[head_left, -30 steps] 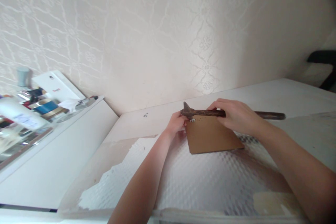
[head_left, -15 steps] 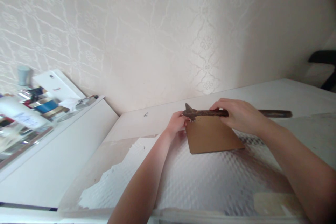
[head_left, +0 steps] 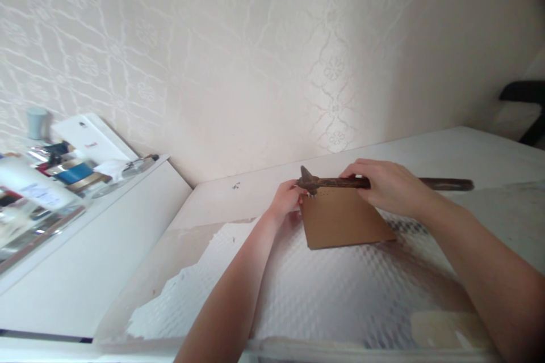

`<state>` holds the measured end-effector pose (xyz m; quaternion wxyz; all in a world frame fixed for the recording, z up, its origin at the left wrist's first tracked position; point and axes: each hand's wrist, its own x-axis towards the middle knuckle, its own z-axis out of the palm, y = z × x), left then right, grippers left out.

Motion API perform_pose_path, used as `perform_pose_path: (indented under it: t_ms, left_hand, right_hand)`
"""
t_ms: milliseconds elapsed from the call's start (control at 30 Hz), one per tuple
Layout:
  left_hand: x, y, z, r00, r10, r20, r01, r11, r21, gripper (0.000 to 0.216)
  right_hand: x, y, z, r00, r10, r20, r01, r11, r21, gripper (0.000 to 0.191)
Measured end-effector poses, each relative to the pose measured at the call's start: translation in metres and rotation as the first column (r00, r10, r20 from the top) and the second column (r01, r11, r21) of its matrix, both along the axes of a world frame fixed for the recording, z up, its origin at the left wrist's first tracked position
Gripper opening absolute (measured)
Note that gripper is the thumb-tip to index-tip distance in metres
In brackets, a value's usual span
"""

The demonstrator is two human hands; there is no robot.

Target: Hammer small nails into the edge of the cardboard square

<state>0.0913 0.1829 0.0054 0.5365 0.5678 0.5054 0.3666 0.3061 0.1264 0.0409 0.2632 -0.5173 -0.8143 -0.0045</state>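
— White bench [head_left: 447, 153], that is the biggest thing I see. What lies on it?

— A white bumpy sheet [head_left: 340, 295] covers most of it. On the sheet, close to the wall, lies my brown board [head_left: 344, 221], flat.

— And the long dark thing?

— That is a rusty tool [head_left: 332, 182], a bit like a hammer. It lies across the far edge of the board, with its head over the far left corner.

— What do your hands do?

— My right hand [head_left: 392, 187] is wrapped tight round the middle of the tool. My left hand [head_left: 287, 198] is curled at that same corner, just under the head. I cannot tell if it pinches something small there.

— Anything smaller?

— A row of tiny dots [head_left: 324, 194] on the board, near the head.

— What step is this, do you think?

— I think I am lining the head up on that corner. Next comes a small, careful tap, with my left fingers kept out of the way.
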Motion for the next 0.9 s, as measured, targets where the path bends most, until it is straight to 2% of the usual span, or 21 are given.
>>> perform_pose_path:
  t_ms: [700,900]
  left_hand:
    - [0.0015,-0.0017,0.0016,1.000,-0.005,-0.025,0.007,0.999,0.047,0.003]
    - [0.0023,-0.0051,0.0045,0.999,0.019,-0.038,-0.018,0.999,0.030,0.005]
  right_hand:
    - [0.0060,0.0047,-0.0038,0.999,-0.020,-0.047,0.018,0.999,-0.043,0.028]
    - [0.0061,0.0068,-0.0056,0.989,-0.037,-0.146,0.029,0.998,-0.055,0.026]
